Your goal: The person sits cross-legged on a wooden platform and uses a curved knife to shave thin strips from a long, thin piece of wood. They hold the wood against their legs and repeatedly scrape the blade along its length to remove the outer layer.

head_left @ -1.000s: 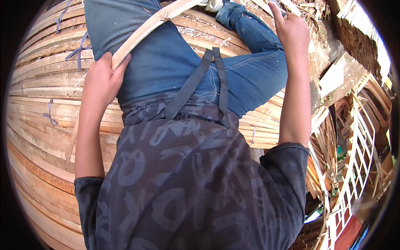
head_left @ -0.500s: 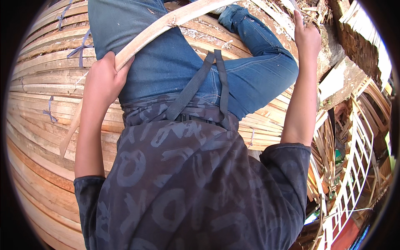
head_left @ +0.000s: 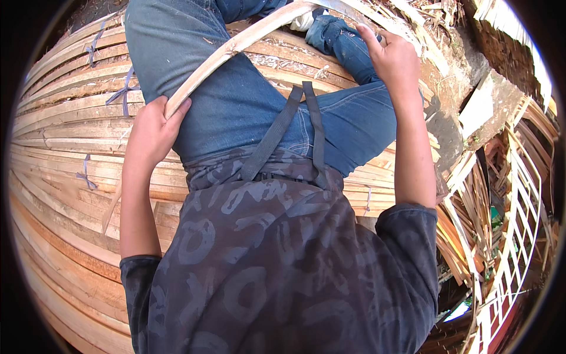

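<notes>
A long, pale wooden strip runs slantwise across my bent leg, from beside my left hip to the top of the view. Around its near part my left hand is closed, thumb along the wood; the tail end shows behind my left forearm. My right hand is closed with the thumb stretched forward along the back of a knife. Its handle is mostly hidden in my fingers. The blade reaches left to the strip's far end and appears to meet it there; the picture's top edge cuts that spot off.
Bundled wooden strips, tied with purple string, lie beneath and left of me. Shavings are scattered beyond my legs. At right are a stone block, thin wood offcuts and a white lattice frame.
My right hand has moved left and slightly down, bringing the knife blade to the strip's far end. My left hand keeps its grip on the strip. The whole view has shifted slightly.
</notes>
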